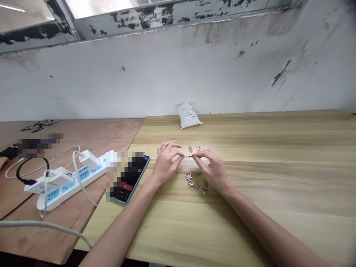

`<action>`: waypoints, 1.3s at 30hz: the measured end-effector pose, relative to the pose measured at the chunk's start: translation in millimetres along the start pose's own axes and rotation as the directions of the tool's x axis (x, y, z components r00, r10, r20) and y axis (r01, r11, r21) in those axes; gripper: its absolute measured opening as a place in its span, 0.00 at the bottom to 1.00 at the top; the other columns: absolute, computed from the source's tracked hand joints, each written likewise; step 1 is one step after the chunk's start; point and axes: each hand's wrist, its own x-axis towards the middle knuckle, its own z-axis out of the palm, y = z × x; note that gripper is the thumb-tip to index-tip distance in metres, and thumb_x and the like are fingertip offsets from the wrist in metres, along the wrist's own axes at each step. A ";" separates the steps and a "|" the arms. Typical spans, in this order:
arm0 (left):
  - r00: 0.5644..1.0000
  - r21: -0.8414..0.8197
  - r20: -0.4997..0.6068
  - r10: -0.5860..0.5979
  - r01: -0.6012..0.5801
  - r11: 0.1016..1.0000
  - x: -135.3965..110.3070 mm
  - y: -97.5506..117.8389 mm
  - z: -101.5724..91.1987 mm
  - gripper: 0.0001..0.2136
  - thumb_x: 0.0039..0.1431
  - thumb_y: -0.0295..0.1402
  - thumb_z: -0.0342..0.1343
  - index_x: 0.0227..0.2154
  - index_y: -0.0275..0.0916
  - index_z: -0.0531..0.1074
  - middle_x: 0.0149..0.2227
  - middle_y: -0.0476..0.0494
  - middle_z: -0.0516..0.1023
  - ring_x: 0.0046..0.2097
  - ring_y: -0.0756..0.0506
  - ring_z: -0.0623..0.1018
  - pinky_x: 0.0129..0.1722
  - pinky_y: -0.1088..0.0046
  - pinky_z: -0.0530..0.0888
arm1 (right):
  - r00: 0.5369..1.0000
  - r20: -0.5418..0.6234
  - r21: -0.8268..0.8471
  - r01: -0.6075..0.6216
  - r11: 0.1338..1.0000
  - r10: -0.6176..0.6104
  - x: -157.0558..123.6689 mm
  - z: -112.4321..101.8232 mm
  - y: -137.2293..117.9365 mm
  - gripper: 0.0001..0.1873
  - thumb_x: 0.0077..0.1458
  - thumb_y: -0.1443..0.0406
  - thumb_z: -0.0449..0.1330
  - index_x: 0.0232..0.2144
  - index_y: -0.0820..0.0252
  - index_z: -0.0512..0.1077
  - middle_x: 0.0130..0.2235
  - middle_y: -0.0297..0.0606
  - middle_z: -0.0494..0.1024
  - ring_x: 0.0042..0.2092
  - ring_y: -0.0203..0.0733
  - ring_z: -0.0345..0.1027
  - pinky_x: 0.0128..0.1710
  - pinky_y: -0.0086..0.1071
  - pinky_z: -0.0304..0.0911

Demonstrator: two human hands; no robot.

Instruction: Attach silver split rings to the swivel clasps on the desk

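A small metal swivel clasp (pixel 189 156) is stretched between my two hands just above the wooden table. My left hand (pixel 166 160) pinches its left end with thumb and forefinger, the other fingers fanned out. At the opposite end, the thumb and forefinger of my right hand (pixel 213 168) are closed on it. Two loose clasps, a left one (pixel 190 150) and a right one (pixel 198 148), lie just beyond my fingertips. Nearer to me, several silver clasps (pixel 191 185) lie in a rough ring. Part of another metal piece (pixel 175 171) shows beside my left thumb.
A white labelled packet (pixel 189 115) lies near the wall. Left of my forearm is a lit phone (pixel 133 181). A white power strip (pixel 80 178) with chargers and cables sits on the brown board (pixel 111 129). Part of another person's hand (pixel 2 162) shows at the left edge.
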 end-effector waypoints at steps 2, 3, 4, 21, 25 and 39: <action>1.000 -0.001 -0.022 -0.009 0.009 1.000 -0.5 1.5 0.7 0.04 0.61 0.31 0.57 0.32 0.44 0.75 0.48 0.47 0.76 0.59 0.43 0.67 0.64 0.54 0.53 | 0.999 -0.023 0.013 -0.025 1.000 0.026 -1.1 0.7 -0.4 0.05 0.58 0.67 0.59 0.33 0.55 0.76 0.35 0.38 0.80 0.39 0.45 0.73 0.41 0.40 0.67; 0.999 -0.004 -0.035 -0.015 0.015 1.000 -0.8 2.2 1.0 0.04 0.61 0.31 0.57 0.32 0.44 0.75 0.48 0.47 0.76 0.59 0.43 0.67 0.64 0.54 0.53 | 0.999 -0.033 0.013 -0.025 1.000 0.026 -1.4 0.9 -0.6 0.05 0.58 0.67 0.59 0.33 0.55 0.76 0.35 0.38 0.80 0.39 0.45 0.73 0.41 0.39 0.67; 0.999 -0.008 -0.046 -0.025 0.024 1.000 -1.0 2.9 1.3 0.04 0.61 0.30 0.57 0.32 0.44 0.75 0.47 0.47 0.76 0.59 0.43 0.67 0.64 0.54 0.53 | 0.999 -0.040 0.011 -0.017 1.000 0.018 -1.6 0.8 -0.9 0.05 0.58 0.67 0.59 0.33 0.55 0.76 0.35 0.37 0.80 0.39 0.45 0.73 0.41 0.39 0.67; 0.985 -0.115 -0.053 -0.161 0.154 0.981 1.3 6.2 -1.1 0.03 0.59 0.31 0.58 0.31 0.43 0.76 0.47 0.46 0.76 0.59 0.41 0.67 0.61 0.53 0.57 | 0.956 0.101 -0.251 0.293 0.922 -0.276 4.1 -2.4 -7.8 0.09 0.62 0.68 0.56 0.34 0.54 0.76 0.36 0.36 0.82 0.37 0.44 0.71 0.39 0.39 0.62; 0.976 -0.208 -0.058 -0.212 0.196 0.958 2.9 3.1 -2.2 0.03 0.59 0.30 0.59 0.30 0.42 0.76 0.48 0.45 0.76 0.59 0.41 0.67 0.61 0.53 0.58 | 0.933 0.175 -0.355 0.357 0.864 -0.314 4.2 -2.3 -8.5 0.09 0.61 0.69 0.56 0.32 0.54 0.75 0.36 0.34 0.83 0.38 0.44 0.71 0.40 0.39 0.60; 0.930 -0.521 0.028 -0.366 0.326 0.789 0.0 6.9 15.6 0.03 0.55 0.33 0.62 0.31 0.41 0.79 0.46 0.43 0.77 0.53 0.42 0.73 0.58 0.58 0.66 | 0.994 0.108 -0.274 0.019 0.962 0.012 -8.7 18.3 -13.6 0.07 0.53 0.67 0.59 0.24 0.55 0.69 0.28 0.33 0.78 0.33 0.43 0.69 0.41 0.40 0.56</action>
